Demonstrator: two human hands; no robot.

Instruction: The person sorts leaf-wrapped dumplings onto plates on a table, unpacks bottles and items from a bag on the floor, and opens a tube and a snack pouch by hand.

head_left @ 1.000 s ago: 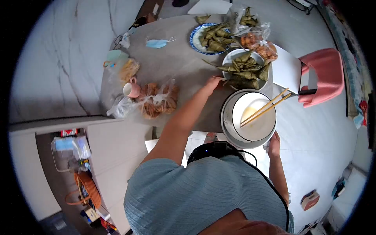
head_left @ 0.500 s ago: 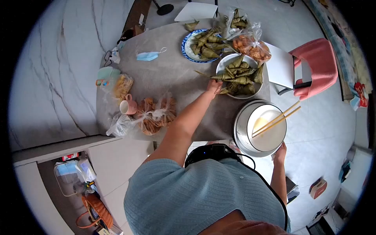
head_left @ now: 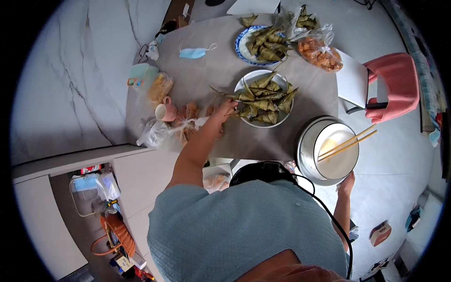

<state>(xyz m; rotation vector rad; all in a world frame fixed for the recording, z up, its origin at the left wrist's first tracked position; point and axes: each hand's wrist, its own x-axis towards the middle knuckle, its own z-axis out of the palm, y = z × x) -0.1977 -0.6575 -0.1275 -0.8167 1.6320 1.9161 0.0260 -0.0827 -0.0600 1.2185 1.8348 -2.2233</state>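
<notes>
A white bowl [head_left: 267, 125] piled with leaf-wrapped zongzi [head_left: 265, 96] sits on the grey table. My left hand [head_left: 228, 107] is closed on the bowl's left rim, close to the leaf tips. At the table's right front edge is a metal pot [head_left: 305, 155], with a white enamel basin [head_left: 342, 171] on top of it. Two wooden chopsticks [head_left: 350, 144] lean in the basin over something pale yellow. My right hand [head_left: 346, 183] grips the lower right edge of the pot; its fingertips are partly hidden.
Behind the bowl stands a blue-rimmed plate [head_left: 242, 50] with more zongzi. Bagged brown food [head_left: 320, 52] lies at the back right. A face mask [head_left: 192, 53], a pink mug [head_left: 165, 111] and plastic bags [head_left: 154, 133] are on the left. A pink chair [head_left: 393, 87] stands right.
My left hand has drawn the bowl of zongzi leftward across the table, away from the pot and bagged food. My right hand stays on the pot. The whole view has shifted slightly.
</notes>
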